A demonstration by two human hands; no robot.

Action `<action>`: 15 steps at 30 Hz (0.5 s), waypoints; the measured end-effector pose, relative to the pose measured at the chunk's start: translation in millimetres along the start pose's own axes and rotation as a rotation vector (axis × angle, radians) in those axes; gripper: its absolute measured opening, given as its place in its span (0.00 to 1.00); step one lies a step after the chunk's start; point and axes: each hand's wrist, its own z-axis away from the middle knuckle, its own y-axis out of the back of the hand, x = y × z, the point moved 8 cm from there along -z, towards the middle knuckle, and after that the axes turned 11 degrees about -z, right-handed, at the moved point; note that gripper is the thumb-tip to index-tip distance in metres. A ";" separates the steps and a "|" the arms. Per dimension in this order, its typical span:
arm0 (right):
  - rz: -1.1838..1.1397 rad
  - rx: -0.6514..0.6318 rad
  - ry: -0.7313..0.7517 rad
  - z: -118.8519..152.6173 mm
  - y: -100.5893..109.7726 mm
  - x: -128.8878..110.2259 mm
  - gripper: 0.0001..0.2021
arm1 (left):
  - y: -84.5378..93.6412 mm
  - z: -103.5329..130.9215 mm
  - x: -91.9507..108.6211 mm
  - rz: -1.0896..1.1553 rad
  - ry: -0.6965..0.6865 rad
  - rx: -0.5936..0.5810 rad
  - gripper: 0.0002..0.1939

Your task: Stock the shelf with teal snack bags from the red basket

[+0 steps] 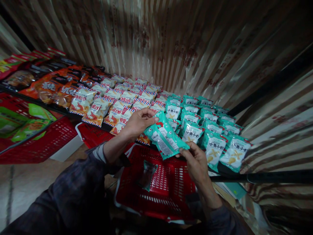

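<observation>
Between my two hands is a teal snack bag (166,138), its printed back facing me. My left hand (141,122) pinches its upper left corner, and my right hand (195,160) grips the lower right corner. The bag hangs over the far rim of a red shopping basket (179,182). Inside that basket lies one small packet (148,174) with teal edges, too dark to read. Just behind my hands stand rows of matching teal-and-white snack bags (214,147) on the shelf.
White snack bags with striped edges (96,109) fill the shelf's middle, with orange bags (49,86) further left. Another red basket (44,140) holding green packets (31,129) stands at left. A dark rail (269,176) crosses at right, and striped plastic sheeting (151,42) hangs behind.
</observation>
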 end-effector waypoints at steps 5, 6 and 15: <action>-0.018 0.028 0.013 -1.3 2.7 -5.9 0.05 | -0.1 2.2 1.5 0.019 -0.009 0.069 0.16; -0.019 0.032 0.019 -1.0 2.7 -7.2 0.05 | 0.7 2.3 2.2 0.019 -0.015 0.089 0.15; -0.130 0.099 0.091 -0.8 13.2 -15.3 0.07 | -10.5 -2.7 2.1 0.031 -0.004 -0.008 0.16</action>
